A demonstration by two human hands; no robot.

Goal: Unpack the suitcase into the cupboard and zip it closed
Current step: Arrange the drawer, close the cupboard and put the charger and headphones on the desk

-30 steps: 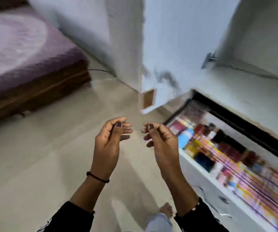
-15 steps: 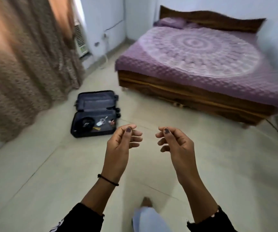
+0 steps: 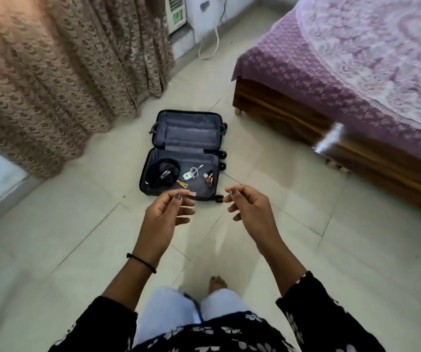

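A small dark suitcase (image 3: 205,182) lies open flat on the tiled floor ahead of me, lid half toward the curtain. Its near half holds a black coiled item (image 3: 165,172), a white charger with cable (image 3: 191,172), a small yellow item (image 3: 182,184) and a few small bottles (image 3: 208,177). My left hand (image 3: 165,215) and my right hand (image 3: 251,208) hang in the air in front of me, just short of the suitcase's near edge. Both have loosely curled fingers and hold nothing. The cupboard is out of view.
A bed (image 3: 356,80) with a purple cover and wooden frame stands to the right. A patterned beige curtain (image 3: 59,72) hangs at the left, with a white unit (image 3: 176,13) and cable (image 3: 210,44) by the far wall. My bare foot (image 3: 218,283) is on the floor tiles.
My view swung from the cupboard round to the bed and suitcase, and the suitcase is now closer and more central. Both hands kept the same loose, empty pose.
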